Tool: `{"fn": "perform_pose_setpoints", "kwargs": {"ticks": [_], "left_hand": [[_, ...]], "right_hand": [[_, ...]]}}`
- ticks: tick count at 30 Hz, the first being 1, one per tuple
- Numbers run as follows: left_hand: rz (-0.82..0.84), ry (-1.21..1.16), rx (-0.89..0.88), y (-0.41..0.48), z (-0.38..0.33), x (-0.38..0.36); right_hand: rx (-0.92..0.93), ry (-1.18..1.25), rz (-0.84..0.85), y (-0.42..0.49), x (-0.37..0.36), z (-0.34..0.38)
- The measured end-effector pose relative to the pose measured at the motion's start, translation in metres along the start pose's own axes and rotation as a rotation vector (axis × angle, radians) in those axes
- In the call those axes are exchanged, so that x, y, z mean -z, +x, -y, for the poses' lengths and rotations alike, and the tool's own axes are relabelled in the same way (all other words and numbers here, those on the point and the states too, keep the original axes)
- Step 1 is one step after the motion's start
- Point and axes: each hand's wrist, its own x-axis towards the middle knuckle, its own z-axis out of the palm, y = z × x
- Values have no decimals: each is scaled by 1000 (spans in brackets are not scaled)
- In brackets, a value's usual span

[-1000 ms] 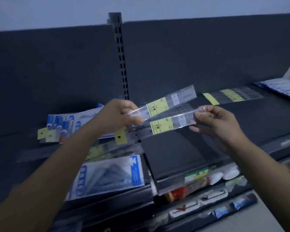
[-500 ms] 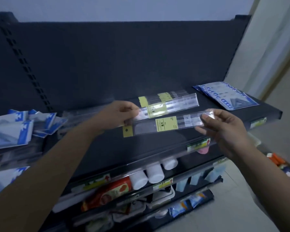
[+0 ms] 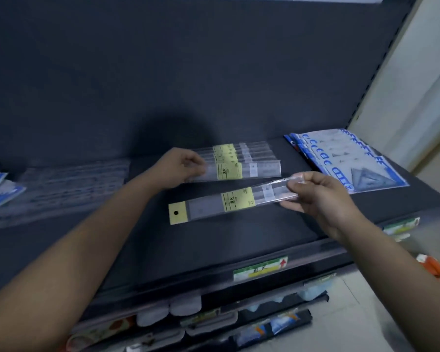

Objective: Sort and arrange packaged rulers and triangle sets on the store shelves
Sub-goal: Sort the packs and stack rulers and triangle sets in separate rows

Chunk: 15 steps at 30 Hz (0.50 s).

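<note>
My right hand [image 3: 323, 196] pinches one end of a long clear-sleeved ruler with a yellow label [image 3: 229, 203], held over the dark metal shelf [image 3: 214, 247]. My left hand [image 3: 178, 166] grips a second matching ruler pack [image 3: 241, 171] at the front of the shelved ruler row [image 3: 239, 150]. Light, stiff, and the sleeve is probably slick. An end hold invites sag, so I would pinch the flat faces nearer the middle.

Glossy clear plastic ruler sleeve [image 3: 233, 201]; matt dark shelf [image 3: 239, 237].
</note>
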Motion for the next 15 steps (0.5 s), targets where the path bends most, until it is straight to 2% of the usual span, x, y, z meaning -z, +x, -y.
{"fn": "perform_pose_setpoints", "kwargs": {"ticks": [4,10,13,15], "left_hand": [[-91,184,-8,13,1,-5],[-181,344,55,17,2,-20],[-278,346,57,9,-5,-29],[-345,256,62,1,-13,-36]], "right_hand": [[-29,-112,113,29,12,9],[45,-331,248,69,24,6],[119,-451,253,90,27,1],[140,-379,224,103,23,-4]]}}
